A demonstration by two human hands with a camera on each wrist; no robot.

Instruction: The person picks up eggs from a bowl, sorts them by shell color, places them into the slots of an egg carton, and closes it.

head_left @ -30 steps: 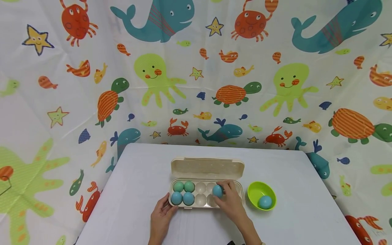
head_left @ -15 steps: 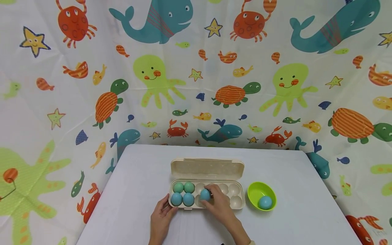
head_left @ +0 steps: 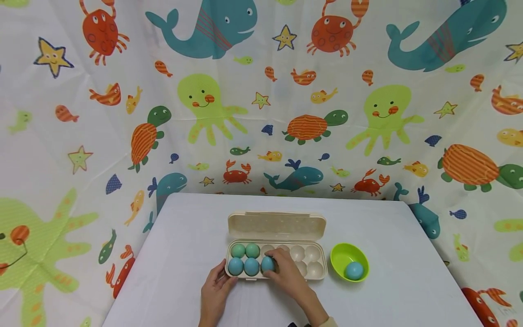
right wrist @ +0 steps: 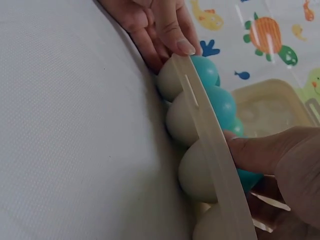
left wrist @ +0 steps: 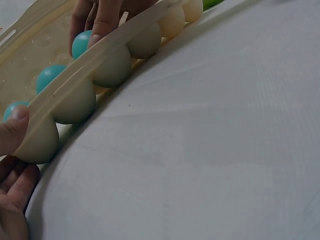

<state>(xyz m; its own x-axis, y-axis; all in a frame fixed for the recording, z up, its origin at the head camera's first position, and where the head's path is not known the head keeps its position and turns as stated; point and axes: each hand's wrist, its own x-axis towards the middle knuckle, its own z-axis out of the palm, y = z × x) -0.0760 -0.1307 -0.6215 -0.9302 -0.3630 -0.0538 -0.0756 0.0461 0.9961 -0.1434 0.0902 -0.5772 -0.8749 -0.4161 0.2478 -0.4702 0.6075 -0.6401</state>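
Note:
A beige egg carton (head_left: 282,276) lies open on the table, its lid (head_left: 277,227) tipped back. My right hand (head_left: 288,272) pinches a blue egg (head_left: 267,264) between thumb and fingers, down in the third front cup from the left. To its left, two blue eggs (head_left: 244,266) fill the front cups, with two green eggs (head_left: 245,249) behind them. My left hand (head_left: 216,288) grips the carton's front left corner. In the left wrist view the left thumb (left wrist: 19,117) is on the rim and the fingers are by the outside of the end cup.
A lime green bowl (head_left: 337,270) stands right of the carton, with one blue egg (head_left: 354,271) in it. The white table (head_left: 392,290) reaches back to a hanging cloth (head_left: 253,122) printed with sea animals.
My right hand has carried the blue egg left across the carton and lowered it into the third front cup. The left hand has stayed at the corner.

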